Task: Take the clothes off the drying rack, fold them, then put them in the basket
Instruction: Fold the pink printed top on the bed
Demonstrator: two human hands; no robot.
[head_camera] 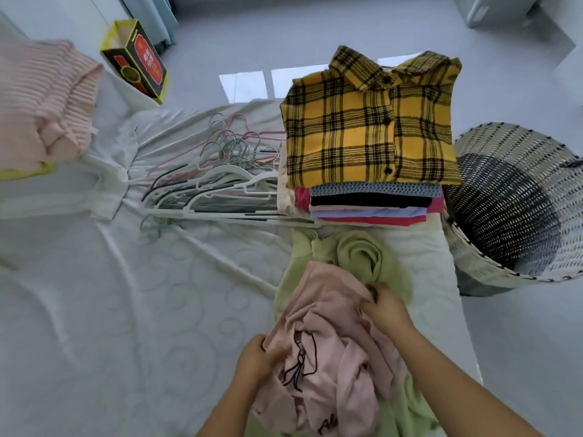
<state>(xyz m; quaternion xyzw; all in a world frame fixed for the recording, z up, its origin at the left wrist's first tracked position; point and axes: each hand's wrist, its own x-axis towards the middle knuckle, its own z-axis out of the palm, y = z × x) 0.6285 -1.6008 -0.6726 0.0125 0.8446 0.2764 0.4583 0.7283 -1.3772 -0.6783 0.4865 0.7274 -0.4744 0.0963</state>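
A crumpled pink shirt [328, 348] with black line drawing lies on a green garment [356, 257] on the bed in front of me. My left hand [255, 357] grips its left edge. My right hand [383, 307] pinches its upper right part. Beyond it stands a stack of folded clothes [369, 203] topped by a yellow plaid shirt [369, 127]. The woven basket [520, 159] stands on the floor to the right of the bed, dark inside.
A pile of plastic hangers [214, 181] lies on a white garment [104, 171] on the bed's middle. A pink ribbed garment [47, 99] sits far left. A yellow and black box [135, 58] stands on the floor beyond the bed.
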